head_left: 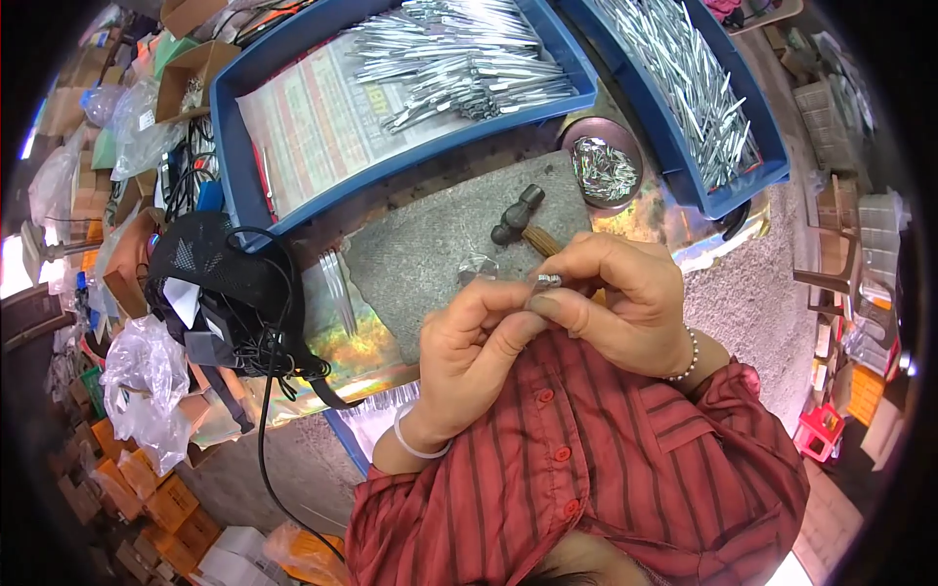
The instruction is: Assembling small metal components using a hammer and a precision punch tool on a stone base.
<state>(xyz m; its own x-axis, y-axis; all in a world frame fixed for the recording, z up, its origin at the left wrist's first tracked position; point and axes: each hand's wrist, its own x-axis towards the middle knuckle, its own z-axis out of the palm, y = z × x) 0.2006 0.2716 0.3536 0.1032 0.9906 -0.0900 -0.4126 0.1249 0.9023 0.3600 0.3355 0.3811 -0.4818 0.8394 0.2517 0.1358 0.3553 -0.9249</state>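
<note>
Close in front of my chest, my left hand (477, 344) and my right hand (622, 305) meet fingertip to fingertip. Both pinch a small shiny metal piece (549, 280); the fingers cover most of it, so its exact kind cannot be made out. Just beyond them a hammer (516, 217) with a dark head and wooden handle lies on a grey stone slab (420, 239). A small clear plastic scrap (477, 266) rests on the slab beside my left fingers. Past my right hand stands a round dish (586, 198) of small silvery metal pieces (606, 168).
Blue trays (410, 161) (721, 203) at the far side hold heaps of thin metal pieces (469, 63). Several metal strips (337, 293) lie left of the slab. A black mesh bag (210, 259) with a trailing cable (264, 430) sits at the left. Boxes (176, 498) crowd the floor.
</note>
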